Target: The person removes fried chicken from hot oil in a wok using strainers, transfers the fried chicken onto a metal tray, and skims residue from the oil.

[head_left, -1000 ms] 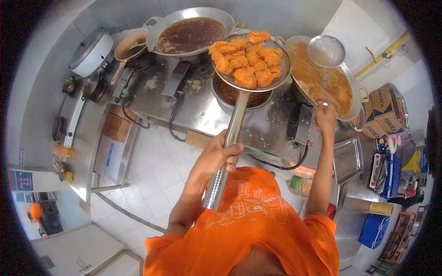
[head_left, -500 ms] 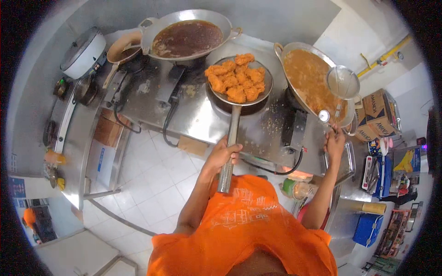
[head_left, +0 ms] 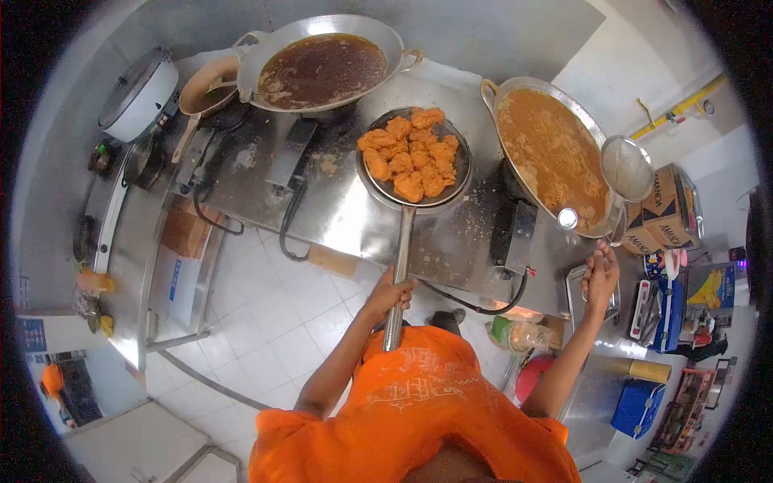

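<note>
My left hand (head_left: 388, 295) is wrapped round the long metal handle of a large skimmer (head_left: 403, 266). Its round basket, heaped with orange-brown fried chicken pieces (head_left: 412, 153), is above a dark round pan or burner on the steel counter. My right hand (head_left: 600, 278) is closed at the near right end of a wok (head_left: 493, 121) of brown bubbling oil. A round mesh strainer (head_left: 628, 167) is at that wok's right rim; my right fingers seem to be on its thin handle, though the grip is partly hidden. A dial thermometer (head_left: 568, 218) sits at the wok's near edge.
Another wok (head_left: 394, 36) of dark oil stands at the back, beside a small frying pan (head_left: 193, 97) and a white pot (head_left: 145, 97). Black hoses (head_left: 291, 225) run off the counter's front edge. Cardboard boxes (head_left: 656, 213) stand at the right.
The strainer has shifted right, from over the oil to the wok's rim, and my right hand has moved slightly right and toward me. The chicken-filled skimmer has come slightly nearer to me.
</note>
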`<state>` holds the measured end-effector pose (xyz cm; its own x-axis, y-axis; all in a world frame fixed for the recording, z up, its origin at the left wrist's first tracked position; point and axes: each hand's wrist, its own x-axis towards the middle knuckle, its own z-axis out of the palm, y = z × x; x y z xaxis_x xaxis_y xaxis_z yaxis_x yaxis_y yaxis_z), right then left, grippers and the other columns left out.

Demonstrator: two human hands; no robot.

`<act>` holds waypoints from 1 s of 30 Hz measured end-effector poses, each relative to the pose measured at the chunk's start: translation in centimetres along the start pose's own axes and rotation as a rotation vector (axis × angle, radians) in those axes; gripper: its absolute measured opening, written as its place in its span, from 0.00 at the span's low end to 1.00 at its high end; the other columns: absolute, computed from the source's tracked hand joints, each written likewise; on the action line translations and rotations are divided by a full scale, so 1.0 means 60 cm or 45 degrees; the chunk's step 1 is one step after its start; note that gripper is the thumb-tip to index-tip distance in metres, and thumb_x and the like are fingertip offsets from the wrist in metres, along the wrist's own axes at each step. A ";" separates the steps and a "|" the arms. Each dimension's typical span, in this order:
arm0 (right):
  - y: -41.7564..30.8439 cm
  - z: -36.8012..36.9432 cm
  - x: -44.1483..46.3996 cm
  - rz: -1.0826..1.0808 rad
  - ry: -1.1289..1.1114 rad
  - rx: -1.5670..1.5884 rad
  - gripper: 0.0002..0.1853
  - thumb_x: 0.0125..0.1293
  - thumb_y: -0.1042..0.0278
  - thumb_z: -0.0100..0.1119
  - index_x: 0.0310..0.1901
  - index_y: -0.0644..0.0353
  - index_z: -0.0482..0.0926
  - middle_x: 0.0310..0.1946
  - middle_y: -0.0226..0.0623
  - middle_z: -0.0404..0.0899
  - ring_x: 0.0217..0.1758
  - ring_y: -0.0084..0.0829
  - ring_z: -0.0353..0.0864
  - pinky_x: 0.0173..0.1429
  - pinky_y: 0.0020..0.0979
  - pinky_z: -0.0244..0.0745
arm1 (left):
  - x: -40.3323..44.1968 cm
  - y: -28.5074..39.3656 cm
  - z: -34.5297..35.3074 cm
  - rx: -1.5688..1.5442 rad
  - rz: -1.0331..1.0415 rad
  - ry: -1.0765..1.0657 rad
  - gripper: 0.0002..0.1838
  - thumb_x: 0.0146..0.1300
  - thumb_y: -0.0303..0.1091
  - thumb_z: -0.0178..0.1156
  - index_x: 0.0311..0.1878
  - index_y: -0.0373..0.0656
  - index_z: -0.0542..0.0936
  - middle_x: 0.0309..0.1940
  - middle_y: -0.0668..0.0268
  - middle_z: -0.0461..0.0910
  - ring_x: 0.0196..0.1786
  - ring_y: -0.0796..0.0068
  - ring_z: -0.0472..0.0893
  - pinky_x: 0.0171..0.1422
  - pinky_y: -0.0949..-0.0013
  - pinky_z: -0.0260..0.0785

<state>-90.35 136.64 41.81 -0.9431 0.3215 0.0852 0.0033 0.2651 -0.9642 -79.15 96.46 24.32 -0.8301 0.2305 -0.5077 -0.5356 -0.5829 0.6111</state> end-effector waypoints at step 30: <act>0.084 -0.161 0.368 0.652 -0.640 -0.630 0.11 0.57 0.63 0.52 0.21 0.58 0.68 0.12 0.26 0.63 0.10 0.23 0.60 0.11 0.29 0.49 | -0.033 -0.471 -0.334 0.481 -0.451 0.944 0.11 0.65 0.41 0.58 0.49 0.53 0.74 0.33 0.61 0.81 0.26 0.62 0.82 0.26 0.56 0.79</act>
<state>-107.97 153.88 41.25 -0.8206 0.1009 -0.5624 0.5012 0.5999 -0.6236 -59.25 96.86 -4.14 -0.3645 -0.2896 -0.8850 -0.8644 -0.2483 0.4372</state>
